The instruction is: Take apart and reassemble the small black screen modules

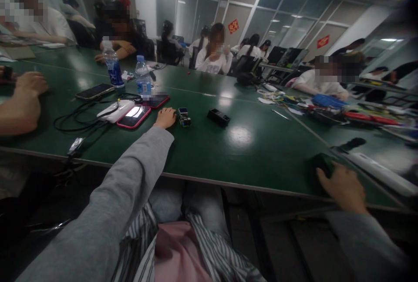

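Observation:
My left hand point(165, 118) rests on the green table with its fingers loosely spread. Just right of its fingertips lies a small circuit board point(185, 121) with a little screen at its far end. Farther right is a black rectangular case point(219, 117), apart from both hands. Near the front edge at the far right, my right hand point(342, 185) is closed around a dark box-like object point(321, 164). Thumb and fingers lie on either side of it; blur and shadow hide its details.
Left of my left hand lie a red-edged phone point(133, 116), a white power bank point(115, 111), black cables and another phone point(94, 92). Two water bottles point(143, 77) stand behind. Tangled wires and tools point(329, 105) cover the right side, near a white power strip point(380, 171). Other people sit around.

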`<state>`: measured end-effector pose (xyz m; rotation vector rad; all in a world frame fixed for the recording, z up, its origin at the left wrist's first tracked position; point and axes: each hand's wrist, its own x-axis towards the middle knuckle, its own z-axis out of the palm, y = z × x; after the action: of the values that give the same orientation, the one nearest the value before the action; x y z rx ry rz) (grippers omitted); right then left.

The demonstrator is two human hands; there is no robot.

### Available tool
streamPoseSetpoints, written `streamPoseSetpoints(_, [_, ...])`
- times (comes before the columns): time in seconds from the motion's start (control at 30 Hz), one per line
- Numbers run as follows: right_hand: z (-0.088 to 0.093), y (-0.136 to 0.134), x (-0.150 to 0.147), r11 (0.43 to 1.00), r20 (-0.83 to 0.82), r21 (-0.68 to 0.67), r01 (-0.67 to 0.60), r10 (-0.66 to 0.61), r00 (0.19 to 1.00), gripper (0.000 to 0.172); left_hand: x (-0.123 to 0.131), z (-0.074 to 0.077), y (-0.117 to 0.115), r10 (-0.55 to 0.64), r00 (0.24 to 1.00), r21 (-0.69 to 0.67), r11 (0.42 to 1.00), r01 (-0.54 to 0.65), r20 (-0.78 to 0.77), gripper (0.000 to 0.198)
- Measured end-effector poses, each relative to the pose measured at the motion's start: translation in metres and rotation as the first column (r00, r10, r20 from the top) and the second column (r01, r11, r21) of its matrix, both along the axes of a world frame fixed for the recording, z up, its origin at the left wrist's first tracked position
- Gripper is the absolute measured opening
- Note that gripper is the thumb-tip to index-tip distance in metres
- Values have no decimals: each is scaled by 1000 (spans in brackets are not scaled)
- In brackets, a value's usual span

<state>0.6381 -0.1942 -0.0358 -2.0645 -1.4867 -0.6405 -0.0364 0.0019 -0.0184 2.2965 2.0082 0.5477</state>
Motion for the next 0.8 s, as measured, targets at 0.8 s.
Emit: streamPoseSetpoints(0.8, [10,123,-411,569,-181,-304,-764,753,633,49,1,-1,0,3,1000,18,1000,-2,-7,43])
